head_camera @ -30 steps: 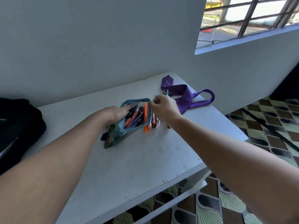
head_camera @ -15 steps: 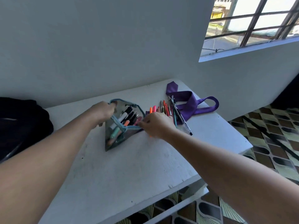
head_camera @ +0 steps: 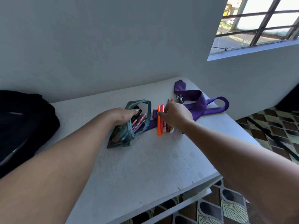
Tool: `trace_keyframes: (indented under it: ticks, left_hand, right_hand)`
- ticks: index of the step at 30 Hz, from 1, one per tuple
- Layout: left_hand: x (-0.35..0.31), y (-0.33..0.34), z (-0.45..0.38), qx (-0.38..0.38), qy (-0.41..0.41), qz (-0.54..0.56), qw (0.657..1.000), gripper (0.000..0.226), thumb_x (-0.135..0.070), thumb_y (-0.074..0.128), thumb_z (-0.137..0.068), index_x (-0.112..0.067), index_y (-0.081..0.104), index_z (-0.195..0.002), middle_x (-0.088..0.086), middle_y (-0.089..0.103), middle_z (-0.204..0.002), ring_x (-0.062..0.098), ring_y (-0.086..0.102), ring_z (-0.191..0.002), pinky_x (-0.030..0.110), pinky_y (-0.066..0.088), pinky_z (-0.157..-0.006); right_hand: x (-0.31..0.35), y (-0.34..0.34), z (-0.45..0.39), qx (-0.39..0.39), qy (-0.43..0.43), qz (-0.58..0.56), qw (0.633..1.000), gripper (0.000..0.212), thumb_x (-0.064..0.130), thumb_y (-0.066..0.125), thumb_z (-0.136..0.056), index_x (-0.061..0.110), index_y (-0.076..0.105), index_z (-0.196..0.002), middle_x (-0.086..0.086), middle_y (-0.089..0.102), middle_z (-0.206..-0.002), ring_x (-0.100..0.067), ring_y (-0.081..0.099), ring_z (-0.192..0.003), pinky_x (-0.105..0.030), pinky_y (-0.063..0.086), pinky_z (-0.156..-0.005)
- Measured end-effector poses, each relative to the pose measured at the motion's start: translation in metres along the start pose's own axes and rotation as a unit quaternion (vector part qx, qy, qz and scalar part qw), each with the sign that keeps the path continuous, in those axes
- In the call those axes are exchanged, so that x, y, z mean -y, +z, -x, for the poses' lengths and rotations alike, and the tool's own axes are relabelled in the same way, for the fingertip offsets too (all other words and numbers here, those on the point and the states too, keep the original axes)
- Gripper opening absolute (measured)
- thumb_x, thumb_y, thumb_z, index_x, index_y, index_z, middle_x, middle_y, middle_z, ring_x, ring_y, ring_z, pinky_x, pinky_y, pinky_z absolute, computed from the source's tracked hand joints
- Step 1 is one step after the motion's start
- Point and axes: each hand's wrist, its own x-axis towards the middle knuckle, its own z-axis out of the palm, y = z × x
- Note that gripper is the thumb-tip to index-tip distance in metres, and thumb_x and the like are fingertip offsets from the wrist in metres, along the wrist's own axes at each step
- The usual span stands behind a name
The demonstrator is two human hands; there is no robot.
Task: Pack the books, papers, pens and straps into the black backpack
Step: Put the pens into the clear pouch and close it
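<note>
Resting on the white tabletop (head_camera: 145, 167), a teal pencil pouch (head_camera: 129, 125) lies with its mouth open toward the far wall, markers and pens showing inside. The left hand (head_camera: 120, 115) lies over the pouch's near-left side, fingers curled onto the rim and holding the opening apart. Just to the right, a bundle of pens (head_camera: 161, 122) lies on the tabletop, an orange one outermost and a pink one beside it. The right hand (head_camera: 175, 116) is closed over this bundle from above, fingers wrapped around the pens, whose ends stick out past it on both sides. Behind and under the right hand a purple strap (head_camera: 202, 102) trails across the tabletop toward the far right corner. The black backpack (head_camera: 22, 126) sits at the tabletop's left end, well apart from both hands.
</note>
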Motion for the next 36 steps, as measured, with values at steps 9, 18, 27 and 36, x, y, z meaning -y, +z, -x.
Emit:
trace_keyframes:
  ticks: [9, 18, 27, 36]
  left_hand:
    - [-0.005, 0.002, 0.004, 0.004, -0.001, -0.015, 1.0, 0.084, -0.073, 0.036, -0.097, -0.014, 0.037, -0.157, 0.016, 0.033, -0.163, 0.037, 0.039, -0.145, 0.045, 0.035, -0.113]
    - [-0.007, -0.001, 0.004, 0.008, 0.006, -0.039, 0.999, 0.083, -0.073, 0.036, -0.098, -0.014, 0.037, -0.157, 0.014, 0.029, -0.165, 0.035, 0.032, -0.149, 0.046, 0.03, -0.116]
    - [-0.009, -0.003, 0.004, 0.01, 0.0, -0.049, 0.999, 0.085, -0.075, 0.036, -0.096, -0.014, 0.039, -0.156, 0.015, 0.033, -0.163, 0.035, 0.035, -0.147, 0.045, 0.031, -0.116]
    - [-0.014, -0.002, 0.018, -0.014, 0.018, 0.015, 1.0, 0.078, -0.065, 0.012, -0.104, -0.014, 0.022, -0.162, 0.013, 0.015, -0.169, 0.03, 0.019, -0.155, 0.042, 0.019, -0.121]
  right_hand:
    - [0.016, 0.011, 0.0, 0.0, -0.018, 0.101, 0.995, 0.046, 0.059, 0.063, -0.092, 0.021, 0.046, -0.072, 0.0, 0.062, -0.078, -0.026, 0.067, -0.073, -0.032, 0.047, -0.06]
    - [0.024, 0.005, -0.003, 0.04, 0.009, 0.106, 0.994, 0.033, 0.042, 0.058, -0.096, 0.017, 0.051, -0.075, -0.002, 0.059, -0.079, -0.02, 0.055, -0.066, -0.033, 0.04, -0.063]
    - [0.041, -0.009, -0.002, -0.054, -0.014, -0.136, 0.989, 0.03, 0.037, 0.043, -0.102, 0.018, 0.052, -0.082, -0.004, 0.06, -0.075, -0.022, 0.057, -0.064, -0.033, 0.039, -0.055]
    - [0.072, 0.032, 0.021, 0.092, 0.175, -0.571, 0.797, 0.018, 0.024, 0.063, -0.099, 0.01, 0.061, -0.09, -0.004, 0.071, -0.068, -0.02, 0.075, -0.061, -0.03, 0.059, -0.055]
